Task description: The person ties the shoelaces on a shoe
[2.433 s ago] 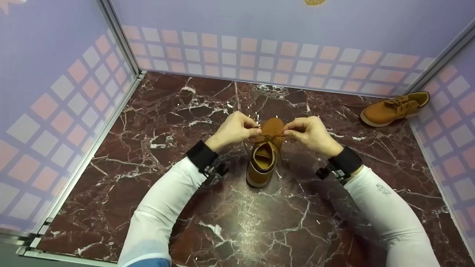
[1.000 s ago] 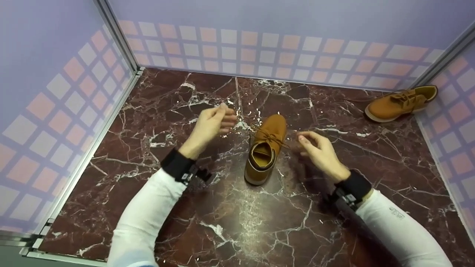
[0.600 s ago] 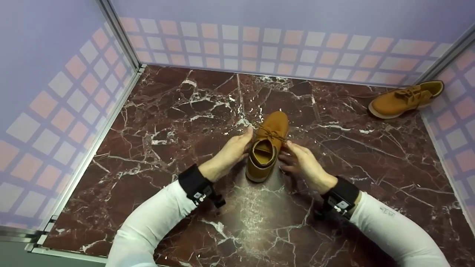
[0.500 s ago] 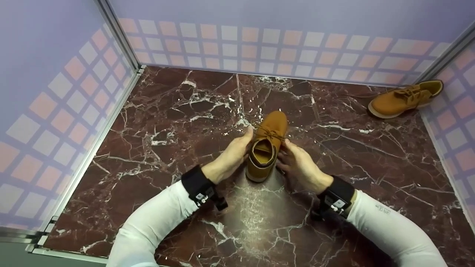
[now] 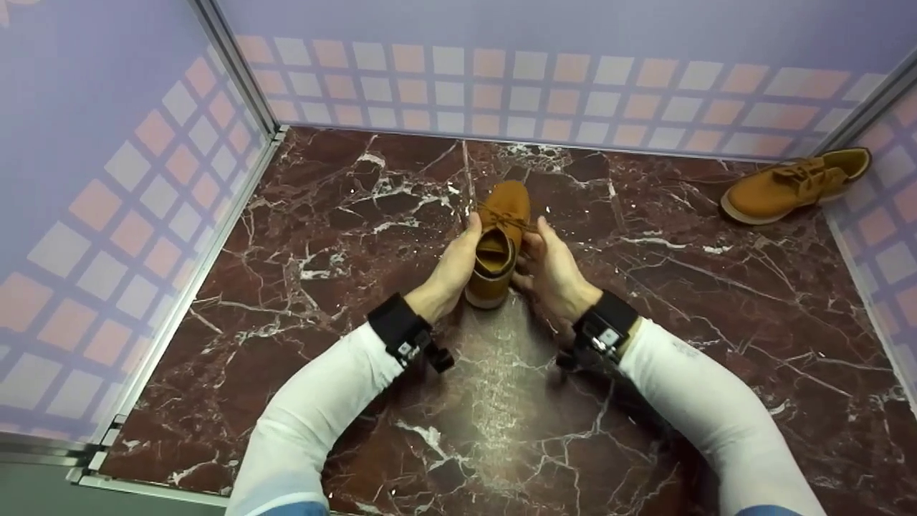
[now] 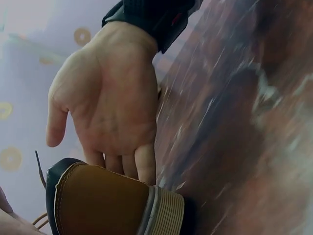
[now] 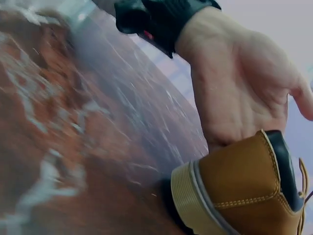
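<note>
The person's left hand (image 5: pixel 453 269) flanked the tan shoe (image 5: pixel 499 236) at nine o'clock, the right hand (image 5: pixel 559 274) at three, both unclenched; a second shoe (image 5: pixel 788 189) lay toward two o'clock.

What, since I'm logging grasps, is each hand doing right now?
Left hand: open, fingers straight, at the left side of the nearer shoe.
Right hand: open, at its right side, fingertips hidden.

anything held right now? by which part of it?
Can't be told: left hand and right hand flank the sides of the central tan lace-up shoe, but it hides any grip in both wrist views.
</note>
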Motion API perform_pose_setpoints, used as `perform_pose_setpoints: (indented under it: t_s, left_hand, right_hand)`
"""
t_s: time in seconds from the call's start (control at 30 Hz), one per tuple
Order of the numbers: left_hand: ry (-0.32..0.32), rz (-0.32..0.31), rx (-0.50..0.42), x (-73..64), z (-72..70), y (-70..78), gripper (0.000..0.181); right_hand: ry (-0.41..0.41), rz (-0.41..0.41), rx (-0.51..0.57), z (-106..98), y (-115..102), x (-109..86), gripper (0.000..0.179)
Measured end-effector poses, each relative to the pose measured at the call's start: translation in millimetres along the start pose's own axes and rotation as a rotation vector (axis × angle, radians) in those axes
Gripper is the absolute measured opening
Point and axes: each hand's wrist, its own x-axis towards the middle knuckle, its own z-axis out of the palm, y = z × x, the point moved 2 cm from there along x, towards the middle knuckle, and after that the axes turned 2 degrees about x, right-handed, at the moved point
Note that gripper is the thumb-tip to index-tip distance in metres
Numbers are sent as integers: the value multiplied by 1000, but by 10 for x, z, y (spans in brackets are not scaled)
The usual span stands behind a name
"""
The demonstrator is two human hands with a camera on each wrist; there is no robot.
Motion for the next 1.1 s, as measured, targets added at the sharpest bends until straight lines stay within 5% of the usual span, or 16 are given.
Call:
perform_pose_setpoints:
  t_s: [0.53,0.8,1.1]
  left_hand:
    - [219,24,-28,649,-282,149,80]
    - [275,20,27,713,-320,197,80]
    - [266,24,45,737,-338,178,84]
  right_hand:
    - [49,-59,61,407,-70,829,82]
    - [68,-86,51,493,-78,954,79]
    - [28,-139,93,476,-29,968,67]
